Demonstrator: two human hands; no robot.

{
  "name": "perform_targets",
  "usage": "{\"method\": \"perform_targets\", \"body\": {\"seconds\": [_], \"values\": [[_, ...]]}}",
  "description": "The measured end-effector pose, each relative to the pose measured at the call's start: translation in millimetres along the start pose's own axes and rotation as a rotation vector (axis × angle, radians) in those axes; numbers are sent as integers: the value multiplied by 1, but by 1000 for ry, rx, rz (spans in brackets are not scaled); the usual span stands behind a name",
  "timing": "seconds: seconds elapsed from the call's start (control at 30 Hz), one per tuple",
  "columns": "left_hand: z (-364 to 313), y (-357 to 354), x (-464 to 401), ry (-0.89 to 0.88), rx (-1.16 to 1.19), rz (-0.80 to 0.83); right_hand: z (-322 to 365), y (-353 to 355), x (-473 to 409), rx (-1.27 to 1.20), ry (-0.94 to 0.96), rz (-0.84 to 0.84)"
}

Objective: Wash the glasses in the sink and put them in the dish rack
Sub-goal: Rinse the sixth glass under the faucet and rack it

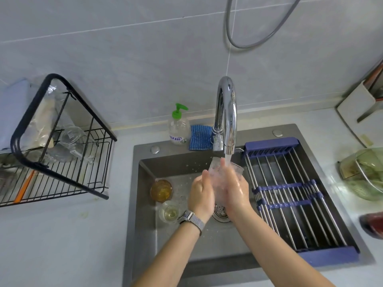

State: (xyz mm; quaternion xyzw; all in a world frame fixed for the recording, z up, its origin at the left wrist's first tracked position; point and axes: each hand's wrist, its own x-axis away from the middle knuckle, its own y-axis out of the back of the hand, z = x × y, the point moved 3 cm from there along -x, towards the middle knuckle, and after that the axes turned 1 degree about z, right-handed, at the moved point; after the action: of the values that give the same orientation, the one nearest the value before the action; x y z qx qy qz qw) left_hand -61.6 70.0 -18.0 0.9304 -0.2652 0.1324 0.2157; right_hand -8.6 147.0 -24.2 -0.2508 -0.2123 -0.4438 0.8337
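Note:
A clear glass (pixel 215 168) is held under the running tap (pixel 227 112) over the dark sink (pixel 145 204). My left hand (pixel 201 193) grips its left side and my right hand (pixel 234 187) grips its right side; water runs over both. An amber glass (pixel 161 190) and a small clear glass (pixel 169 212) with yellowish liquid stand at the sink's left. The black wire dish rack (pixel 62 162) stands on the counter to the left and holds a clear glass jar (pixel 71 137).
A soap bottle (pixel 178 127) with a green pump and a blue sponge (pixel 200 137) sit behind the sink. A blue roll-up drain rack (pixel 294 195) covers the sink's right part. A green bowl (pixel 366 175) and a red lid (pixel 373 224) lie at the right.

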Motion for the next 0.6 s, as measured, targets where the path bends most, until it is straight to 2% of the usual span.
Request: {"method": "perform_targets", "body": {"seconds": [0.07,0.17,0.23,0.27,0.37,0.4,0.5,0.53,0.6], "values": [[2,-1,-4,13,-87,-5,-1,1,0,57,28,-40],[-6,-13,5,-5,-188,77,-7,10,-7,42,-104,-126],[-5,-22,1,55,-197,142,-11,14,-7,20,-188,-159],[0,-22,-10,126,-161,154,-14,14,-8,21,-204,-167],[6,-18,-34,400,136,176,-25,8,2,38,-239,-85],[4,-20,-34,392,115,170,-25,7,3,29,-237,-71],[-16,-23,-18,147,-41,141,-18,10,-7,25,-239,-130],[-17,-22,-15,124,-54,151,-16,11,-7,41,-241,-133],[-15,-18,-19,206,62,177,-12,8,-6,112,-214,-73]]}}
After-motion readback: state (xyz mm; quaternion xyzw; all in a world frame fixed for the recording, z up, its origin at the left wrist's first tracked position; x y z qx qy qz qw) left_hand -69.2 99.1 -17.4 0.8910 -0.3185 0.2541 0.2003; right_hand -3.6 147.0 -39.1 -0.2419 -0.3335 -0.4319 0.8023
